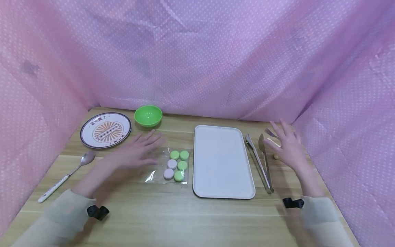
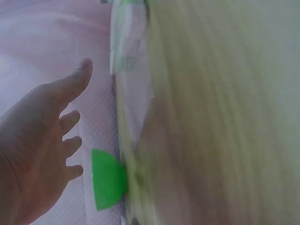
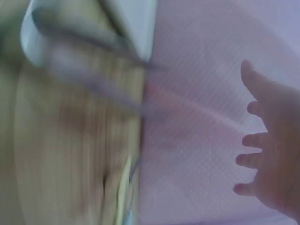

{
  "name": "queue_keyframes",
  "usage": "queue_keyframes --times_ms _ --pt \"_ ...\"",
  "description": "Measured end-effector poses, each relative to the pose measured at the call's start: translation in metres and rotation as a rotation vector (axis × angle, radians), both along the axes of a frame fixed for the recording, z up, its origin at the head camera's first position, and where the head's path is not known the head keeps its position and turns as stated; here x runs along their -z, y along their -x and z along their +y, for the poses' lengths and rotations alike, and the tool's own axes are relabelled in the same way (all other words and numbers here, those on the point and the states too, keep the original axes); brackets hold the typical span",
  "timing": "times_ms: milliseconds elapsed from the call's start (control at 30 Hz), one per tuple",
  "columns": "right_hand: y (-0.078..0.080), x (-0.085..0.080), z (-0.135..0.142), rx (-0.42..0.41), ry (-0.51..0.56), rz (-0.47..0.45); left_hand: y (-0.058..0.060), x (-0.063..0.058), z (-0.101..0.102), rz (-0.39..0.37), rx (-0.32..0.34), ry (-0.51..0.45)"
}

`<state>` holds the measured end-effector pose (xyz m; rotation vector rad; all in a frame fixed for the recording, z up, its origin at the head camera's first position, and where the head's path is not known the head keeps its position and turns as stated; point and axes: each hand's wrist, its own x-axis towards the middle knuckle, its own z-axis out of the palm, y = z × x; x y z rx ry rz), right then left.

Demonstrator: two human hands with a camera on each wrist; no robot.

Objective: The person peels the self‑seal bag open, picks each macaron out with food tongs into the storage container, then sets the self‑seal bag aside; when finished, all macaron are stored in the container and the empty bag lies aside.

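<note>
Broadly, a pink polka-dot curtain [image 1: 216,61] hangs behind and along both sides of a wood-grained table [image 1: 172,219]. On the table, right of the middle, a white rectangular tray [image 1: 220,161] lies lengthwise from the person, nothing on it. A patterned round plate [image 1: 87,132] with a dark rim sits at the far left. The person's left hand [image 1: 139,151] is raised above the tabletop, fingers spread and grasping nothing, in front of the plate and bowl and nearest to the bag. Their right hand [image 1: 287,145] likewise hangs in the air over the right end, fingers apart and grip released, near the tongs and the fork. The clear bag [image 1: 157,171] lies flat just left of the tray, its near left corner catching the light. Just beside the tray's right edge, the metal tongs [image 1: 260,164] rest with their heads toward the curtain. A green bowl [image 1: 148,122] stands upright near the far edge, beside the plate, and a spoon [image 1: 65,178] with a white handle lies slanted at the left. The fork [image 1: 271,133] shows only in part beside the right hand. Smallest are the six macarons [image 1: 182,165] inside the bag, four green and two pale lilac.
</note>
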<state>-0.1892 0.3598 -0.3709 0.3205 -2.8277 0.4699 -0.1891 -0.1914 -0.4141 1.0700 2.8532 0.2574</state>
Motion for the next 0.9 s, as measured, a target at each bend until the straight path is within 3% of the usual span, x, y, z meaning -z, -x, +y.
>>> queue_keyframes --times_ms 133,300,533,733,900 --pt "-0.001 0.005 -0.027 -0.039 0.187 0.027 -0.006 0.006 0.004 0.012 0.036 0.028" --pt "-0.002 0.011 -0.074 -0.105 0.266 0.041 -0.016 0.016 -0.002 -0.009 0.046 0.041" --pt "-0.006 0.021 -0.137 -0.197 0.286 0.003 -0.019 0.024 -0.005 -0.023 0.053 0.031" --pt "-0.018 0.025 -0.189 -0.352 0.287 -0.116 -0.016 0.025 0.002 -0.047 0.088 0.054" --pt "-0.026 0.021 -0.221 -0.394 0.269 -0.133 -0.014 0.024 0.006 -0.083 0.097 0.052"
